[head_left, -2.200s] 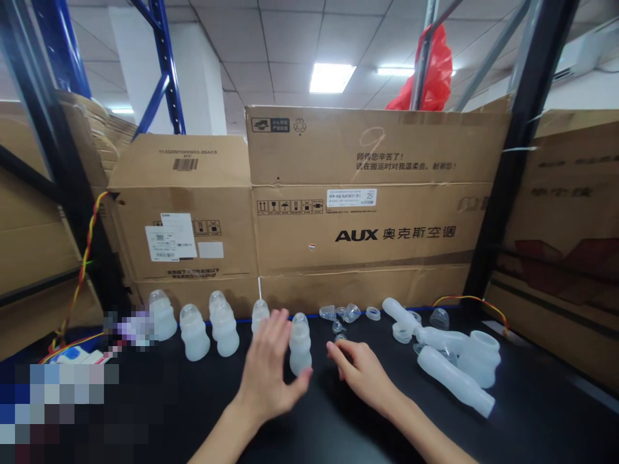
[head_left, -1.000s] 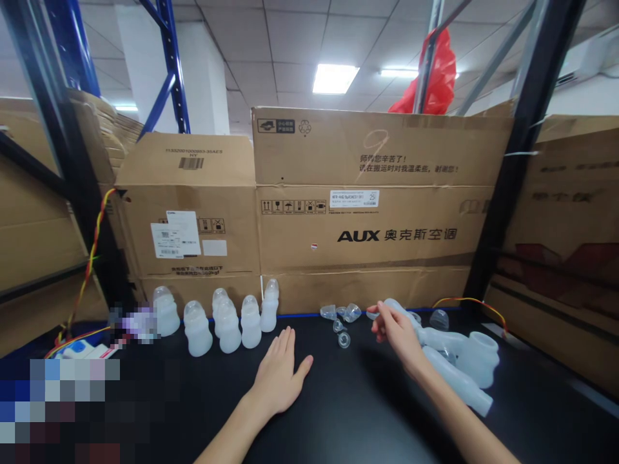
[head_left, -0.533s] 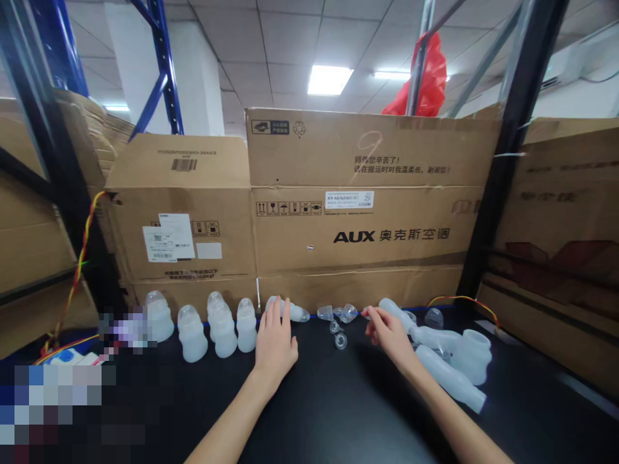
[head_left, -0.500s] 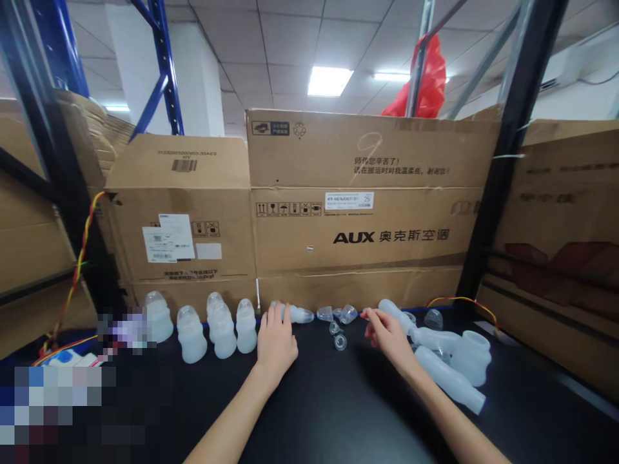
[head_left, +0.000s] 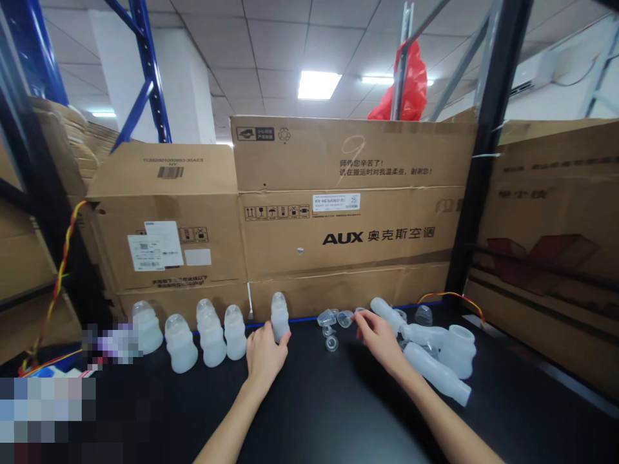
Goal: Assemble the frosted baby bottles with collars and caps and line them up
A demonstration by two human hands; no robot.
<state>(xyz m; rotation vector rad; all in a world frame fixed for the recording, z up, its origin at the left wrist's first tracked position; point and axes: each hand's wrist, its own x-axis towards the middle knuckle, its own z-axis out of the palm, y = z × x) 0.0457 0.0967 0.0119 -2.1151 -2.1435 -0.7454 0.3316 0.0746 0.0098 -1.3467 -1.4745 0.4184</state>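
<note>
My left hand (head_left: 267,351) is closed round a slim, translucent baby bottle (head_left: 279,316) with a clear domed cap, holding it upright near the back of the table. To its left stand several capped baby bottles (head_left: 235,335) in a loose row. My right hand (head_left: 380,335) has its thumb and fingers pinched together beside the clear caps; whether a small clear piece is between the fingertips I cannot make out. Between my hands lie clear bottle caps (head_left: 327,317) and a small ring-shaped piece (head_left: 331,343). Uncapped translucent bottles (head_left: 438,374) lie to the right of my right hand.
One wide-mouthed bottle (head_left: 459,351) stands at the right, near a loose clear cap (head_left: 423,314). Cardboard sheets (head_left: 348,258) wall off the back of the black table (head_left: 309,412). Dark shelf posts (head_left: 476,174) rise at the sides, with a red and yellow cable (head_left: 65,258) at left.
My left hand has raised the lying bottle to upright and now grips it low down. The right hand stays near the caps, its fingers pinched. The whole view has shifted slightly.
</note>
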